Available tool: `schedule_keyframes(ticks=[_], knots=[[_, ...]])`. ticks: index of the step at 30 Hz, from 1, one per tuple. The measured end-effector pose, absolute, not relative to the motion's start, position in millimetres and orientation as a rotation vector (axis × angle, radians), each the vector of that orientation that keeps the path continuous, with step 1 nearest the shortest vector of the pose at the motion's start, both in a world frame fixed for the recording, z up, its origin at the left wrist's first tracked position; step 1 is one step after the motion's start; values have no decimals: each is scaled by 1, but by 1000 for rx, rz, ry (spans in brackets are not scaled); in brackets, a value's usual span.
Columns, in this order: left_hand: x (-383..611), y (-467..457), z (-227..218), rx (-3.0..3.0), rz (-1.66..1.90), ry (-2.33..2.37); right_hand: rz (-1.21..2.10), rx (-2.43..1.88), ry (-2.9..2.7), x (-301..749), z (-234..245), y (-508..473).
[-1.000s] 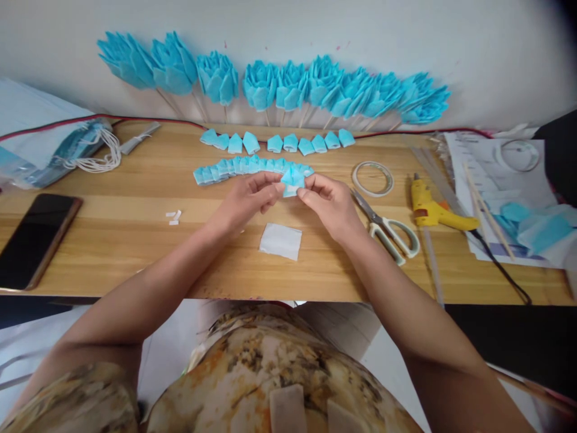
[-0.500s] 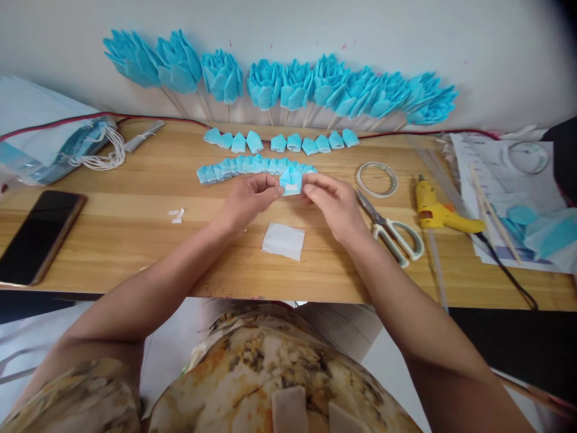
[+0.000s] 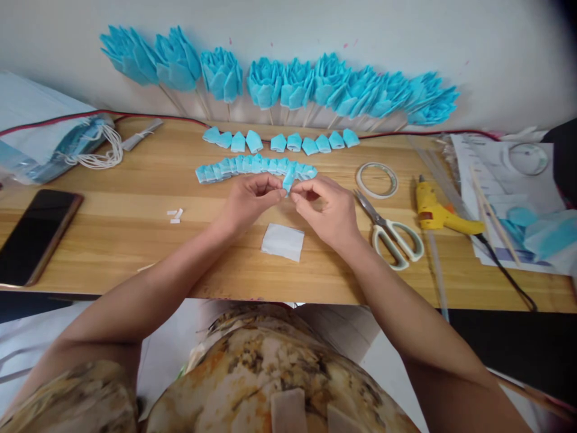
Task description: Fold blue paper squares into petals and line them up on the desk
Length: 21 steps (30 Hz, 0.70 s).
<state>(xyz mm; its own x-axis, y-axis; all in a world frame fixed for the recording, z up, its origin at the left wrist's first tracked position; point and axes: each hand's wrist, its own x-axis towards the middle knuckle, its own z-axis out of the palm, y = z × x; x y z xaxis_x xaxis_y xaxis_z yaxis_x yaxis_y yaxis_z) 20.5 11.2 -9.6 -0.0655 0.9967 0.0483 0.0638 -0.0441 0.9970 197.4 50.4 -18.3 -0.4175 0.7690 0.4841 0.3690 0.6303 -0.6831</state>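
Between my two hands is a small blue fabric petal (image 3: pixel 289 178), folded narrow and standing up from my fingertips. My left hand (image 3: pixel 256 198) pinches its lower left side. From the right, my right hand (image 3: pixel 325 207) grips the other side with thumb and forefinger. Just behind my fingers runs a row of overlapping folded blue petals (image 3: pixel 234 166), and a second, looser row of petals (image 3: pixel 278 143) lies farther back. A square of white fabric (image 3: pixel 282 242) rests flat on the table below my hands.
Right of my hands lie scissors (image 3: pixel 387 231), a tape roll (image 3: pixel 377 180) and a yellow glue gun (image 3: pixel 433 207). Blue fabric flowers (image 3: pixel 264 84) on sticks lean along the wall. On the left are a phone (image 3: pixel 38 234), white tape bits (image 3: pixel 175 215) and a plastic bag (image 3: pixel 58 156).
The petal was spread flat with a white strip on its lower part; now it is folded narrow. My right hand has moved left, closer to my left hand.
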Motion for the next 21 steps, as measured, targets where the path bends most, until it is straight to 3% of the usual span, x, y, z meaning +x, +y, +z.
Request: schedule_keyframes(ticks=[21], knots=[[18, 11, -14, 1305, 1232, 1317, 853, -897, -1956, 199, -16, 51]])
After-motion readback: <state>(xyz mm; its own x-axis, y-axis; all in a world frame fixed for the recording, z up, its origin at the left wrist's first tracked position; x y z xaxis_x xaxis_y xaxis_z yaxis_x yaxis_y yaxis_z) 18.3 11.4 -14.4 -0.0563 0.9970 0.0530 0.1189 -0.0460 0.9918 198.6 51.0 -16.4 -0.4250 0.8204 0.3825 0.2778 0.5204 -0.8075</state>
